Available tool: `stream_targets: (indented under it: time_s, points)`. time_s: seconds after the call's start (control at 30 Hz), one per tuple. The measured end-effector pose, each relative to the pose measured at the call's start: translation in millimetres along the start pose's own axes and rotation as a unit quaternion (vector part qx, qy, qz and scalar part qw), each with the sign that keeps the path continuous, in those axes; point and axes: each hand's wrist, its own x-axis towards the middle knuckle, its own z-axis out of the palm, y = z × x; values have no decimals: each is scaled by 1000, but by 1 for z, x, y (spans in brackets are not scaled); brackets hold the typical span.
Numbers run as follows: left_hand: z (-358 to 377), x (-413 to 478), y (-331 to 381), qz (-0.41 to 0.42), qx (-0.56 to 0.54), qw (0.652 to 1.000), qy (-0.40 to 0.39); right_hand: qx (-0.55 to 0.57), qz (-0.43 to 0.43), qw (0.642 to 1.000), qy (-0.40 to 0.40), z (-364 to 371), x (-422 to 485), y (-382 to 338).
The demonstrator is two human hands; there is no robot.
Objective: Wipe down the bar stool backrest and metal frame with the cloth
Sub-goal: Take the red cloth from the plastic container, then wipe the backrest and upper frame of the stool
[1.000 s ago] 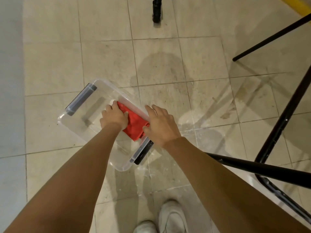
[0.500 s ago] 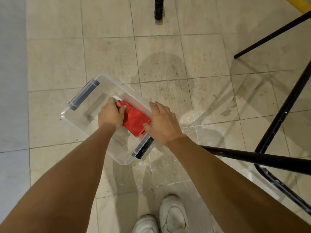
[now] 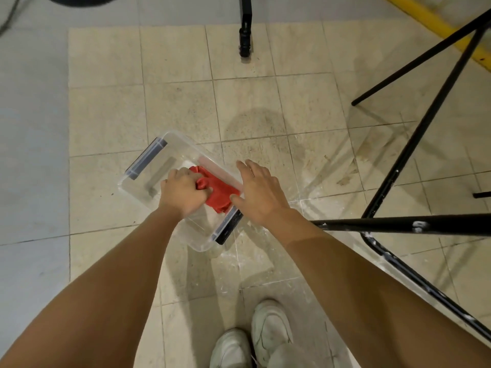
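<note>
A red cloth (image 3: 219,191) lies bunched inside a clear plastic box (image 3: 138,188) with grey clip handles on the tiled floor. My left hand (image 3: 183,191) is inside the box, fingers curled around the left part of the cloth. My right hand (image 3: 259,191) rests flat on the box's right rim, fingers spread, its thumb touching the cloth's edge. The bar stool's black metal frame (image 3: 398,224) stands at the right, its bars speckled with white marks. The backrest is out of view.
Another black leg (image 3: 245,25) stands at the top centre. A yellow strip (image 3: 435,22) runs along the top right. My white shoes (image 3: 269,329) are below the box. White dust streaks the beige tiles near the frame.
My left hand has closed tighter on the cloth, bunching it up. The right hand has stayed on the rim. The view has pulled back and shows more floor.
</note>
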Motion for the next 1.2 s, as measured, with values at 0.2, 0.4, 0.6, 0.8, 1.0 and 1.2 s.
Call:
stream_targets:
  time_s: [0.2,0.4,0.6,0.8,1.0,1.2]
  points:
    - [-43,-42,23,21,-146,987,-58,39,0,999,-21,-33,-35,-6]
    - [-87,-87,68,100,-133,983,-84,80,-5,997,-4,-75,-83,-16]
    - [-131,-150,129,195,-115,967,-113,144,-13,989,38,-124,-155,-31]
    - [-164,-212,182,264,-142,945,-130,247,10,962,119,-163,-227,-33]
    - [-169,-262,227,293,-264,914,-99,289,34,947,134,-198,-292,-19]
    - [-160,-296,266,277,-379,882,-52,491,19,855,168,-215,-338,-13]
